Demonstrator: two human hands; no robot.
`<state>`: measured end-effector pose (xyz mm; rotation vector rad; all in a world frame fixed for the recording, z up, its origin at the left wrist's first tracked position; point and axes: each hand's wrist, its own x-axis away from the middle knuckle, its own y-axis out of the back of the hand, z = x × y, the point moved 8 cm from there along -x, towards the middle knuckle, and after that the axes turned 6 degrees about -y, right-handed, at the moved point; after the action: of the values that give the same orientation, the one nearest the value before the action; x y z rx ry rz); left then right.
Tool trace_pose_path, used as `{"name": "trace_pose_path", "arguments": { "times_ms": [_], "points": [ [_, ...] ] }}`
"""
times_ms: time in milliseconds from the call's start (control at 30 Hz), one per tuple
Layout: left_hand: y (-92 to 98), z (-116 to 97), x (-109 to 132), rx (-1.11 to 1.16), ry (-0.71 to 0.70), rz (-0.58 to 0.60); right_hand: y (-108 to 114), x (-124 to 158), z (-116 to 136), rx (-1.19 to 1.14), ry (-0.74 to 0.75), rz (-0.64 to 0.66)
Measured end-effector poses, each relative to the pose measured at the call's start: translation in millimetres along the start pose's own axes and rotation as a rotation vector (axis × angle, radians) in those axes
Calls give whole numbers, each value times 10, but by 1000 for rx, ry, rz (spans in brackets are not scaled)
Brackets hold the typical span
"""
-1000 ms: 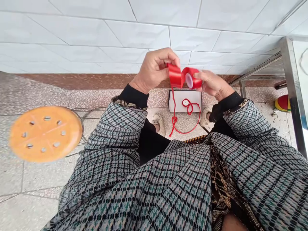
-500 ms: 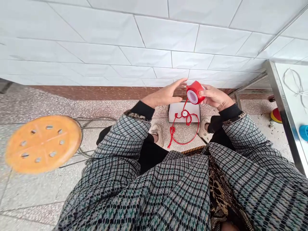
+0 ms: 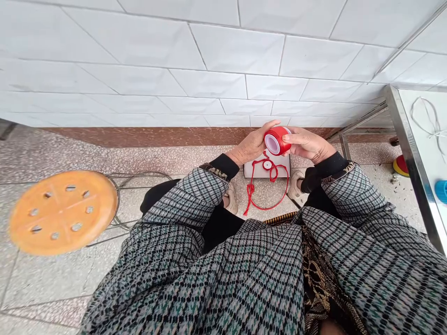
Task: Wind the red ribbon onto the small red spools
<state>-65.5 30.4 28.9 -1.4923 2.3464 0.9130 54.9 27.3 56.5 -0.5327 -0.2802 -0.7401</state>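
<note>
A spool of red ribbon (image 3: 278, 132) with a white hollow core is held up in front of me, its open end facing me. My right hand (image 3: 309, 145) grips it from the right, thumb across the red winding. My left hand (image 3: 250, 147) closes on its left side, the fingers partly hidden behind it. Below lies a looped red cord (image 3: 264, 208) with a knotted end. It spreads over a shallow white box (image 3: 248, 171) and onto the floor. A small white disc (image 3: 267, 164) shows among the loops.
An orange round stool (image 3: 63, 211) with a wire frame stands at the left. A metal-edged table (image 3: 407, 144) is at the right, with a loop of pale wire and a blue item. A red and yellow object (image 3: 401, 166) sits on the floor. The tiled wall (image 3: 265, 46) rises ahead.
My left hand was apart from the spool with fingers spread; it has moved right and now closes on it. The spool has shifted slightly down and left.
</note>
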Motion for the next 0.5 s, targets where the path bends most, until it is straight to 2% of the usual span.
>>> {"name": "trace_pose_path", "arguments": {
  "times_ms": [167, 267, 500],
  "points": [
    [147, 92, 5, -123, -23, -170, -14, 1, 22, -9, 61, 18],
    [218, 95, -13, -158, -30, -229, -8, 17, 25, -6, 77, 7],
    [40, 256, -17, -15, 214, -108, 2, -1, 94, 50, 122, 3]
  ]
}}
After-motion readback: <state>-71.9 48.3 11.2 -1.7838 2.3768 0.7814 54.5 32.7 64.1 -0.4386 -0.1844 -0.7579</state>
